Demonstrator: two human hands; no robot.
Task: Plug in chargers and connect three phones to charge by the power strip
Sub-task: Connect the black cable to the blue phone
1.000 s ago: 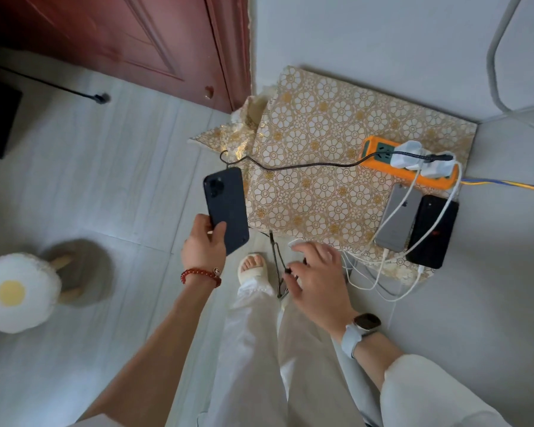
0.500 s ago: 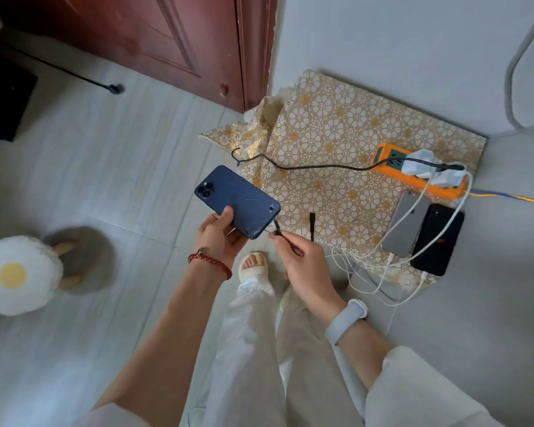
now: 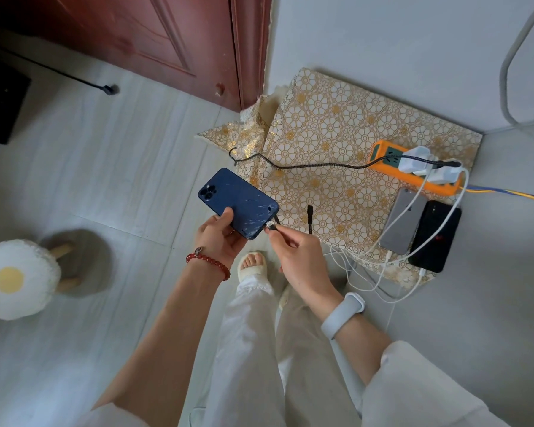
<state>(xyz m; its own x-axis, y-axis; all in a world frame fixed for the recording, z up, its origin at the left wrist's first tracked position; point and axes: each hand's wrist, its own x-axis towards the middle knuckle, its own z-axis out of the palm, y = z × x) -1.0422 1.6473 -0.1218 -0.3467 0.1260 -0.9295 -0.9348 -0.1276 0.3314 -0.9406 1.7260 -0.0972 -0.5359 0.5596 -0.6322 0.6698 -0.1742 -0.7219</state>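
My left hand (image 3: 218,238) grips a dark blue phone (image 3: 238,201) with a scratched back, held flat in front of the small table. My right hand (image 3: 296,257) pinches the plug (image 3: 270,226) of a black braided cable (image 3: 315,164), its tip right at the phone's bottom edge. That cable runs from a white charger (image 3: 420,163) in the orange power strip (image 3: 413,167). A silver phone (image 3: 403,223) and a black phone (image 3: 435,235) lie beside the strip, each with a white cable plugged in.
The table wears a gold floral cloth (image 3: 327,124) and stands in the corner beside a red-brown door (image 3: 130,35). A fried-egg stool (image 3: 16,278) stands at the left. My slippered foot (image 3: 253,266) is on the pale floor. A grey hose (image 3: 515,57) hangs down the wall.
My right hand lifted the black cable's plug from the table edge and brought it up to the phone's bottom edge. My left hand turned the blue phone from upright to lying flat.
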